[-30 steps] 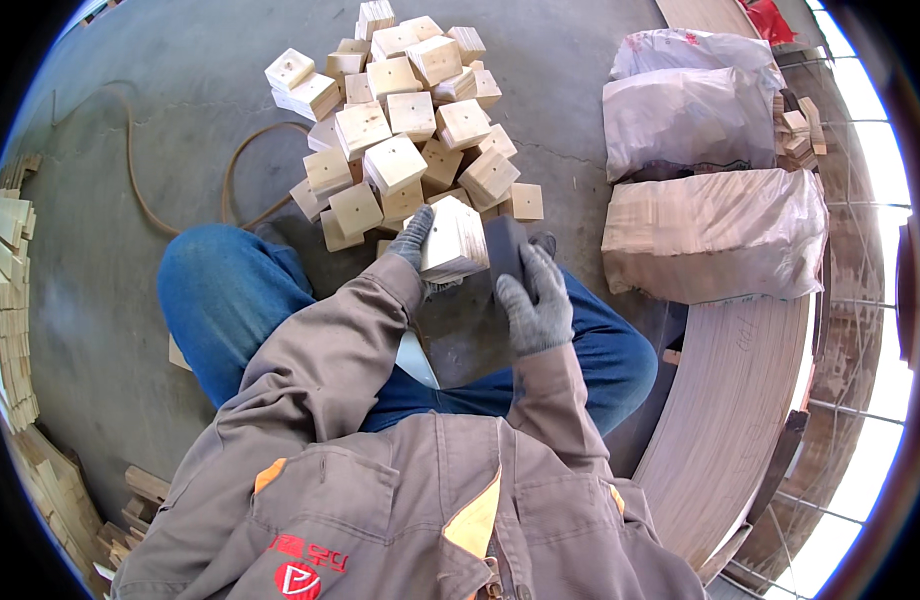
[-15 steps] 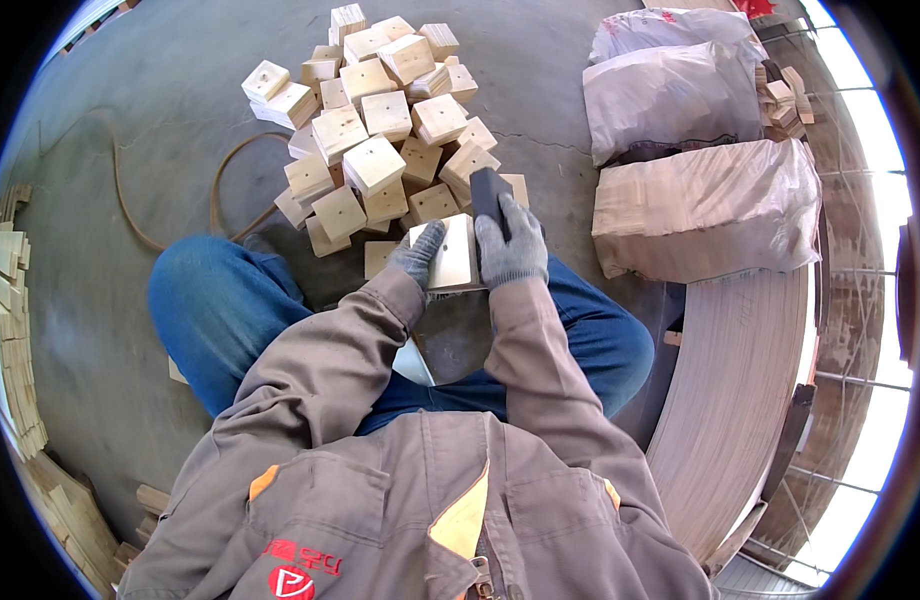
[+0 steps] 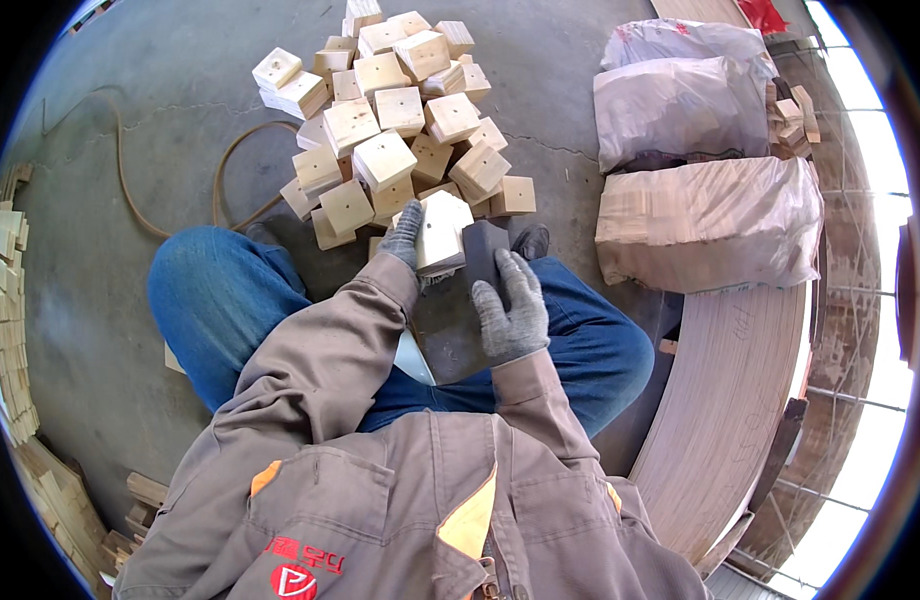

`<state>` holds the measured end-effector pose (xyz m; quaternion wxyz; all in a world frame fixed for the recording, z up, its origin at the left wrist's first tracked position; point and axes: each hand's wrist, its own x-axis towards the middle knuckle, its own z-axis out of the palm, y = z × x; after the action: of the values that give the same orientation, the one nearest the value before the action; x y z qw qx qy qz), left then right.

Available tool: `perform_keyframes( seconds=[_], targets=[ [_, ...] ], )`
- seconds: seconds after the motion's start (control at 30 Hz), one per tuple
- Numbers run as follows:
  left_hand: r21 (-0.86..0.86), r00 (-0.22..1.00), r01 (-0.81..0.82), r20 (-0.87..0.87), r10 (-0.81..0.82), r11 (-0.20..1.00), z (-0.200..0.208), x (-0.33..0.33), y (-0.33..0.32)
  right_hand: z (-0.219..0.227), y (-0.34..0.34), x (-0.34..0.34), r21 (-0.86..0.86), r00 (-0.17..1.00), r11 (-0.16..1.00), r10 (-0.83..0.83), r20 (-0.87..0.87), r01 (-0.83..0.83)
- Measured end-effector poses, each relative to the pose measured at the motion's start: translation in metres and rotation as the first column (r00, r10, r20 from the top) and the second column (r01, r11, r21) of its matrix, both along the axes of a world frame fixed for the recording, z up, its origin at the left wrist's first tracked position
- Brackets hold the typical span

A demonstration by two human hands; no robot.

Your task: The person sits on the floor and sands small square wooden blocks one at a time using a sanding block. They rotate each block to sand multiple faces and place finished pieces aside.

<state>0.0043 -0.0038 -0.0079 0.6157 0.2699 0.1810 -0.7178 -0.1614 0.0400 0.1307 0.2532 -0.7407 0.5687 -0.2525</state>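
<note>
Between my knees, my left hand (image 3: 404, 240) in a grey glove is closed around the left side of a pale wooden block (image 3: 443, 228) with a small dark hole in its top. My gloved right hand (image 3: 513, 312) grips a dark grey sanding block (image 3: 485, 252), which lies against or very near the right side of the wooden block. The fingers are partly hidden behind what they hold. Just beyond my hands lies a loose heap of similar wooden blocks (image 3: 383, 160), several with a small hole in the face.
Wrapped plastic bundles (image 3: 708, 225) stand at the right, beside a long stack of boards (image 3: 725, 380). A brown hose (image 3: 120, 185) curls over the grey floor at the left. Stacked wood strips (image 3: 10, 330) line the far left. My bent legs (image 3: 215, 310) flank the work.
My right hand has drawn the sanding block toward me along the wooden block's right side. The wooden block, still in my left hand, has shifted and tilted slightly.
</note>
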Motion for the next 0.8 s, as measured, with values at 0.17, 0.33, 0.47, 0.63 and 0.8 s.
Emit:
perform_keyframes(
  seconds=[0.17, 0.33, 0.47, 0.63, 0.8],
  targets=[
    [0.029, 0.985, 0.132, 0.108, -0.134, 0.991, 0.010, -0.010, 0.002, 0.006, -0.020, 0.007, 0.008, 0.994, 0.999, -0.053, -0.093, 0.054],
    [0.015, 0.981, 0.188, 0.055, -0.188, 0.982, 0.006, -0.026, 0.011, 0.000, -0.079, 0.020, 0.015, 0.983, 0.995, -0.098, -0.157, 0.101],
    [-0.037, 0.972, 0.186, -0.138, -0.190, 0.982, 0.020, -0.025, 0.010, -0.001, -0.093, 0.017, 0.046, 0.979, 0.992, -0.104, -0.174, 0.114],
    [-0.035, 0.974, 0.136, -0.179, -0.140, 0.990, 0.048, -0.005, 0.008, 0.011, -0.041, 0.011, -0.071, 0.990, 0.995, 0.063, -0.130, -0.072],
    [-0.070, 0.943, 0.046, -0.325, -0.066, 0.997, 0.036, 0.005, 0.001, 0.025, 0.014, 0.001, -0.041, 0.979, 0.993, 0.105, -0.177, -0.114]
  ],
)
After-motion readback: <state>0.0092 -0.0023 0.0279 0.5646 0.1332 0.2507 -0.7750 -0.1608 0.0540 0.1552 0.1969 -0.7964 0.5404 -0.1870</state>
